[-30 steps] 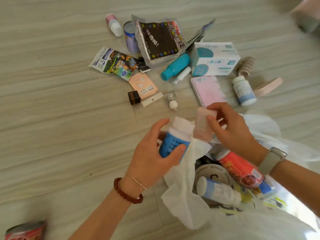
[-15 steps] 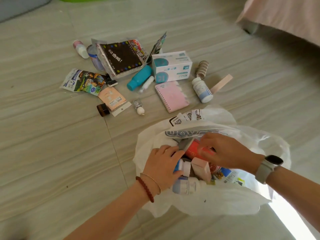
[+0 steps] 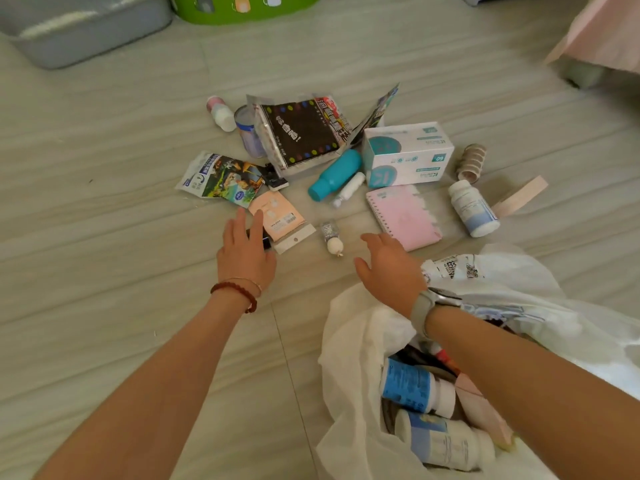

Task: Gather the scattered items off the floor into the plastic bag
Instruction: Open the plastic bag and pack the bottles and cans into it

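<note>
On the pale floor (image 3: 104,306) of a bedroom, a person reaches both arms toward a scatter of small goods. Nearest the viewer, lower right, a white plastic bag (image 3: 349,393) lies open beside the right forearm, with two blue-labelled bottles (image 3: 415,389) visible inside. Beyond it sit a white-and-teal box (image 3: 408,154), a dark packet (image 3: 301,133) and a pink notebook (image 3: 403,216); a printed pouch (image 3: 221,178) lies to the left, a teal bottle (image 3: 334,174) just beside the box, a white bottle (image 3: 472,207) to the right. A peach card (image 3: 280,220) and a small white-topped vial (image 3: 333,239) lie between the hands. The left hand (image 3: 246,252), fingers straight and spread, hovers over a small dark jar (image 3: 265,242) at the card's edge, holding nothing. The right hand (image 3: 389,268), loosely open and empty, reaches toward the notebook's near corner; contact cannot be judged.
</note>
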Available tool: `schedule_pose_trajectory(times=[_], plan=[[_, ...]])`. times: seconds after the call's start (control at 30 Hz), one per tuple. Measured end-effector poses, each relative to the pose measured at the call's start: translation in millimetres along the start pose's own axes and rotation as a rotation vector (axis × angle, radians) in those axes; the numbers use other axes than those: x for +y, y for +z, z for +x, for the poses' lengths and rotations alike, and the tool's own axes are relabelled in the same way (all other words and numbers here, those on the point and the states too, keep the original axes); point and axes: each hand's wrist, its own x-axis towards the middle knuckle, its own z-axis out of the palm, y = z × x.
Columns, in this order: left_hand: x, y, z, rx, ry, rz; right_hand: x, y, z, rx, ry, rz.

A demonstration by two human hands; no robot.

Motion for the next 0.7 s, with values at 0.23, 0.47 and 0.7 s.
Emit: schedule_pose_trajectory(times=[0.23, 0.47, 0.7], plan=[[-25.6, 28.8, 21.0, 0.031, -0.020, -0.146, -21.3, 41.6, 40.3, -0.037, 0.158, -0.075], [-23.1, 31.7, -3.6, 0.035, 0.006, -0.287, -35.3, 62.2, 59.2, 0.021, 0.282, 0.074], [-5.3, 8.3, -42.1, 0.201, -0.008, -0.610, -12.9, 27.5, 24.7, 0.102, 0.088, 0.303]])
